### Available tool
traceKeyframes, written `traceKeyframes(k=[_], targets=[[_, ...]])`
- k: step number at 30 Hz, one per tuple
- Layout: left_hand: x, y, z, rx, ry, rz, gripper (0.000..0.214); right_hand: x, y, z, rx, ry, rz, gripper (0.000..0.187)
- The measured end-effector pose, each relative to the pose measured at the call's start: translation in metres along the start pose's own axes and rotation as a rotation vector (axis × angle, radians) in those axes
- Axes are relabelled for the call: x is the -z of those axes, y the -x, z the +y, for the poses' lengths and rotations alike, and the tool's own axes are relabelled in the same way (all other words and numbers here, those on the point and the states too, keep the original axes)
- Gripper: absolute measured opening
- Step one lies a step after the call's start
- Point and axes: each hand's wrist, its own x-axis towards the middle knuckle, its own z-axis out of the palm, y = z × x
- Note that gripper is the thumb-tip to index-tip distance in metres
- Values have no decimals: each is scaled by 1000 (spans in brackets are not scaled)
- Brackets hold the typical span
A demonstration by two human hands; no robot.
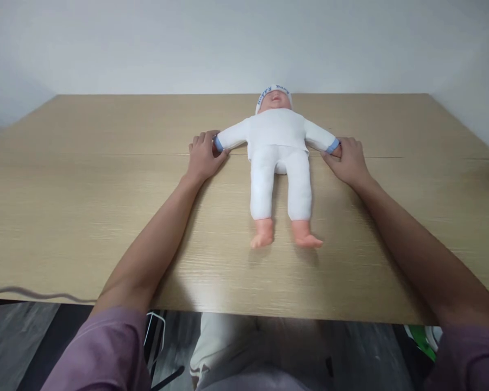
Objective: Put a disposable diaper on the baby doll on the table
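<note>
A baby doll [277, 133] in a white top and white trousers lies on its back on the wooden table, its head toward the wall and its bare feet toward me. On its head is a white cap [264, 95] with blue lettering. Both doll arms are stretched out sideways, with blue cuffs at the wrists. My left hand [204, 156] is closed around the doll's hand on the left side, near the cuff. On the other side, my right hand [349, 160] grips the doll's other hand. The doll's hands are mostly hidden by my fingers.
The light wooden table [85, 217] reaches back to a pale wall [228, 43]. A thin seam runs across the tabletop. At the front left edge lies a grey cable [36, 295]. Below the table, a green and white object [424, 339] shows at the right.
</note>
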Motion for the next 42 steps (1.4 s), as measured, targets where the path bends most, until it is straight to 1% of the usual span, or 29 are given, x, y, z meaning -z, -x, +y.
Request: traceKeyframes(k=[4, 10, 13, 16, 20, 22, 24, 28, 30, 31, 33, 34, 36, 37, 39, 40, 41, 42], targets=[[-1, -1, -6, -4, 18, 4, 67, 1, 0, -2, -9, 10, -16, 53], [5, -3, -28, -75, 64, -18, 74, -1, -1, 1, -40, -43, 2, 60], [7, 0, -30, -73, 68, -24, 74, -2, 0, 1, -61, -67, 3, 62], [8, 5, -26, -44, 60, -29, 72, 2, 5, -5, -71, -79, 12, 65], [11, 15, -18, 19, 54, -24, 69, 12, 17, -19, -85, -85, 66, 83], [14, 23, -14, 42, 64, 1, 69, 18, 26, -26, -100, -95, 90, 89], [17, 33, -11, 85, 71, 63, 72, 21, 36, -33, -122, -115, 111, 87], [23, 54, 0, 248, 94, 208, 72, 23, 54, -52, -174, -178, 154, 75], [30, 66, 14, 306, 128, 253, 68, 28, 61, -67, -210, -228, 190, 68], [36, 73, 24, 316, 152, 267, 66, 34, 66, -78, -224, -258, 212, 64], [50, 95, 54, 284, 214, 280, 60, 51, 83, -102, -224, -326, 257, 58], [59, 112, 72, 238, 250, 275, 57, 61, 97, -115, -209, -358, 276, 57], [75, 158, 113, 88, 313, 250, 48, 82, 139, -138, -171, -401, 300, 57], [82, 189, 132, 17, 339, 230, 44, 90, 167, -146, -167, -408, 325, 57], [88, 258, 164, -111, 376, 174, 36, 98, 234, -153, -130, -414, 387, 55], [87, 293, 176, -174, 374, 143, 31, 99, 271, -153, -69, -431, 366, 50], [83, 327, 183, -245, 363, 76, 25, 98, 307, -152, -3, -468, 342, 42], [78, 357, 188, -301, 363, -32, 20, 95, 340, -150, 65, -528, 213, 35]])
